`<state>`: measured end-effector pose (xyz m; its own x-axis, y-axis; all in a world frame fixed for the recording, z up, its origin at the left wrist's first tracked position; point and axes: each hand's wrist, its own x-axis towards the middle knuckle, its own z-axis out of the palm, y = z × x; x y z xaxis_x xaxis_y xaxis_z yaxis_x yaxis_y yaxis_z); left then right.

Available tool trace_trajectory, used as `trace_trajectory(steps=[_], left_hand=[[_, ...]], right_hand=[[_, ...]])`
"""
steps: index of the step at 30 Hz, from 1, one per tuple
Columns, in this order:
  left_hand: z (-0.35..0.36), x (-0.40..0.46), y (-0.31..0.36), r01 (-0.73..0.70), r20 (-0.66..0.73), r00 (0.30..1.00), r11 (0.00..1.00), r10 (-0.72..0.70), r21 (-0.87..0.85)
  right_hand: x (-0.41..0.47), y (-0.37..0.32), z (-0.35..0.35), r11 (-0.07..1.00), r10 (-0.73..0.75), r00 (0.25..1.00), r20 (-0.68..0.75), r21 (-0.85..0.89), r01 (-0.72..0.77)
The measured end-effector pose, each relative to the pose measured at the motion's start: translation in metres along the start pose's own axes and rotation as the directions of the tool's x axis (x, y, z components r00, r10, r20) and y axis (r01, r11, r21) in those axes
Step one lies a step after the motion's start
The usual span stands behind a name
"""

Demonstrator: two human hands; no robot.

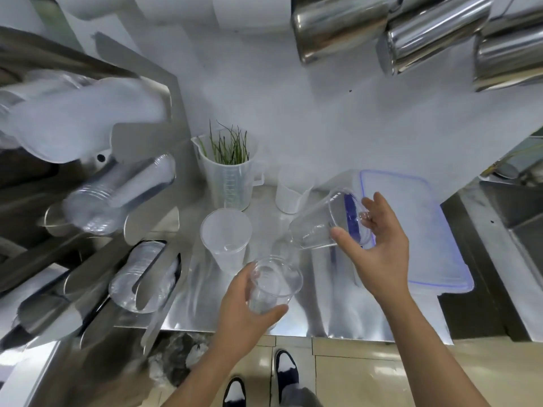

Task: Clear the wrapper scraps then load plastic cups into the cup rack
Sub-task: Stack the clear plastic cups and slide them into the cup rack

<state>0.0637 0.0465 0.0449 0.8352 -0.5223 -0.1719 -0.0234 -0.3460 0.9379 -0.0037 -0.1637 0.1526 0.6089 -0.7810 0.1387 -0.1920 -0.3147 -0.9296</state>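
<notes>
My left hand (pixel 246 311) grips a clear plastic cup (pixel 271 286) upright, low over the steel counter's front. My right hand (pixel 374 245) holds a second clear cup (pixel 317 227) tilted on its side, mouth toward the palm, above the counter's middle. A frosted cup (pixel 224 239) stands upright on the counter between them. The steel cup rack (pixel 147 133) fills the left side, with stacks of clear cups (pixel 117 195) lying in its slots and another stack (pixel 141 277) lower down. Crumpled wrapper plastic (pixel 179 356) lies in a bin below the counter edge.
A measuring jug with green stalks (pixel 227 174) and a small white cup (pixel 291 190) stand at the back. A lidded plastic box with blue trim (pixel 411 230) sits at the right. Steel canisters (pixel 340 27) hang overhead. A sink (pixel 526 230) lies far right.
</notes>
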Motion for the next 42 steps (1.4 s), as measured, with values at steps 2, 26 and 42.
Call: trace_trajectory(steps=[2, 26, 42], left_hand=[[-0.006, -0.005, -0.005, -0.004, 0.021, 1.0, 1.0, 0.003, 0.006], [-0.036, -0.028, 0.029, -0.155, 0.089, 0.984, 0.988, 0.155, -0.008], [-0.033, -0.027, 0.052, -0.103, 0.182, 0.976, 0.991, 0.117, -0.085]], right_hand=[[-0.011, -0.005, 0.002, 0.999, 0.011, 1.0, -0.009, 0.044, -0.011], [-0.058, -0.013, 0.003, 0.972, -0.031, 0.971, 0.239, 0.234, -0.027], [-0.07, -0.003, 0.017, 0.981, 0.022, 0.871, 0.491, 0.159, -0.114]])
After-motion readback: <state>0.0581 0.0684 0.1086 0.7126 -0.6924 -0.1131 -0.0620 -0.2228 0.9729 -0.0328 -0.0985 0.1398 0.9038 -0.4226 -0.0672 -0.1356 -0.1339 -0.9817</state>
